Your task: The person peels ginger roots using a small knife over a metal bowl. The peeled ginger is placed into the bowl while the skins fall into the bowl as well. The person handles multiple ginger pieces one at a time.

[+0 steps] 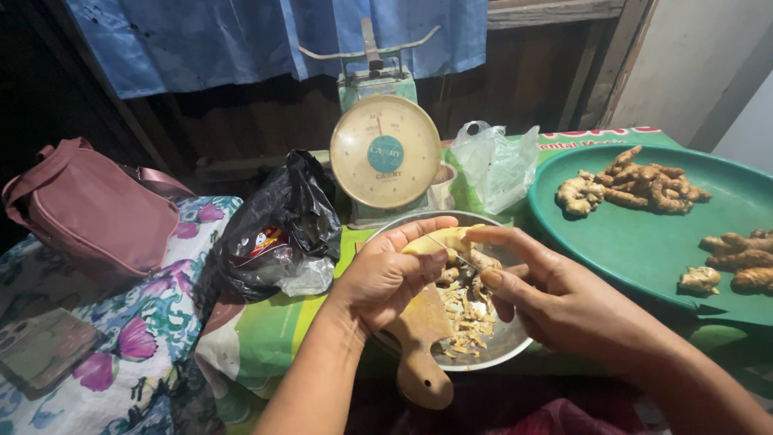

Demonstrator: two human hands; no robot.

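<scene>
My left hand (386,278) grips a pale yellow peeled root (445,239) over a metal bowl (509,348). My right hand (555,298) holds a thin knife blade (451,251) against that root, fingers closed around the handle, which is hidden. Yellow peelings (467,314) and more root pieces lie in the bowl. A small wooden board (423,346) rests across the bowl's rim, its handle pointing toward me.
A green round tray (644,242) on the right holds unpeeled roots (636,185). Behind the bowl stands a dial kitchen scale (385,153), with a clear plastic bag (495,165) beside it and a black plastic bag (282,229) left. A pink handbag (88,209) lies far left.
</scene>
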